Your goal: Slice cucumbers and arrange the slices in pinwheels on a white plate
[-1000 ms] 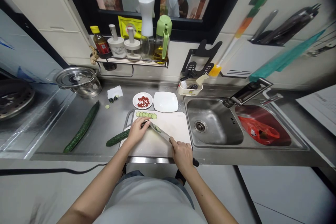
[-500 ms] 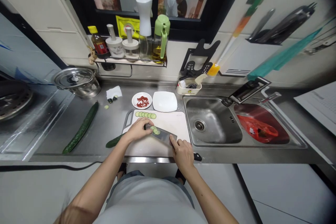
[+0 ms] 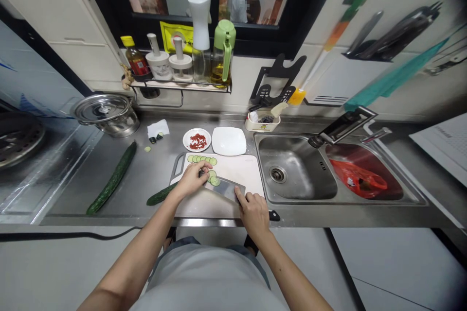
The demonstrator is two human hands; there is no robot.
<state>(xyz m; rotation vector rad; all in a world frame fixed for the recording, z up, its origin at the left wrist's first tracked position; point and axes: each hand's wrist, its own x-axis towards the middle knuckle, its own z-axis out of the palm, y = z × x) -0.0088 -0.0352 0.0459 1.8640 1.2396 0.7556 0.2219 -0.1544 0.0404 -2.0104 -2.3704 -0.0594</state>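
Observation:
My right hand point(image 3: 254, 211) is wrapped around the black handle of a kitchen knife point(image 3: 228, 189), its index finger laid along the flat blade. Round cucumber slices point(image 3: 214, 181) rest on the blade toward its far left end. My left hand point(image 3: 195, 178) is closed in a pinch at these slices, thumb and fingertips touching them. Under the blade lies a white cutting board point(image 3: 207, 206), with a row of overlapping cucumber slices point(image 3: 202, 159) along its top edge. A cut cucumber point(image 3: 159, 196) sticks out left of my left wrist, its other end hidden by my arm.
A whole cucumber point(image 3: 112, 178) lies on the counter at left, near a lidded steel pot point(image 3: 124, 121). Behind the board stand a plate point(image 3: 187, 147) of chopped red pieces and a white square plate point(image 3: 229, 141). A double sink point(image 3: 299, 194) lies right; a bottle shelf point(image 3: 175, 85) hangs above.
My left hand has shifted slightly left and its fingers have lifted off the blade a little, so more of the slices shows. The knife and my right hand have barely moved.

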